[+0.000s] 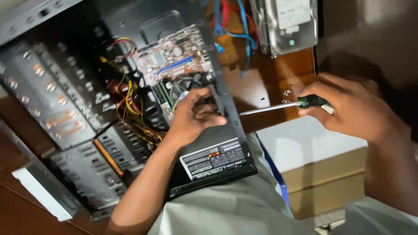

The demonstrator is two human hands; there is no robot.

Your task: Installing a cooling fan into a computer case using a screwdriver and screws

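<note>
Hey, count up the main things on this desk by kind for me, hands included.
Hands: 2, left hand on the case's rear edge, right hand holding the screwdriver
Screwdriver: 1
Computer case: 1
Motherboard: 1
Power supply: 1
Hard drive: 1
Total: 7

A brown wooden desk [270, 82] carries an open computer case [130, 109], which lies on its side under the left hand [191, 117]. Beyond the right hand [352, 109] rests a hard drive [289, 24], with small screws [286, 92] scattered just beside that hand.
</note>
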